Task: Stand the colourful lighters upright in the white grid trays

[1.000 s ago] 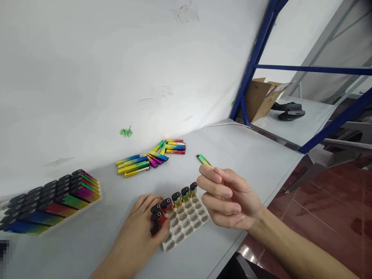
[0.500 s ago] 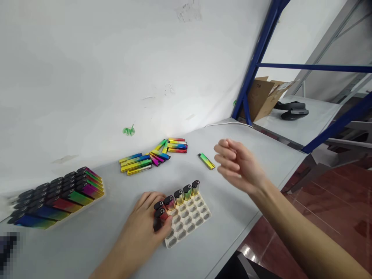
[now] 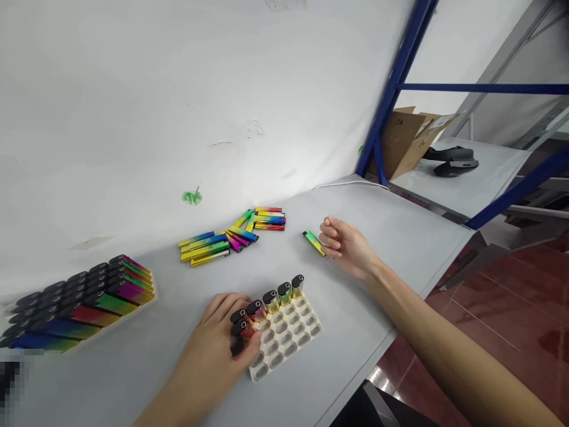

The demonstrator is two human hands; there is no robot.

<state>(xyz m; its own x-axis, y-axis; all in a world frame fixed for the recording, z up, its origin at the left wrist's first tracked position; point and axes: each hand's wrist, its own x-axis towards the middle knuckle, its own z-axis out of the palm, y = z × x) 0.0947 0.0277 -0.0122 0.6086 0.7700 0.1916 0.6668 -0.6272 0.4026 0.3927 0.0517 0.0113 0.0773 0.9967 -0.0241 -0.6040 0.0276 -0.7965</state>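
Observation:
A pale tray [image 3: 284,347] with oval holes lies on the table, with several black-topped lighters upright along its back row. My left hand [image 3: 217,335] curls around the tray's left end, its thumb against a red lighter [image 3: 243,330] standing in the second row. The left fingertips are partly hidden behind the lighters. My right hand [image 3: 344,244] hovers over the table with its fingers curled in, and nothing shows in it. Just left of those fingers lies a single green-and-yellow lighter [image 3: 313,241], its near end close to or slightly behind them.
A loose pile of colourful lighters [image 3: 240,231] lies by the wall. At the left stands a full block of upright lighters [image 3: 95,302] in a tray. Beyond the blue metal frame [image 3: 382,112] are a cardboard box [image 3: 404,139] and a black device [image 3: 456,163].
My right hand has moved left and come down close to the single lighter. The left hand stays at the tray. The view has shifted slightly.

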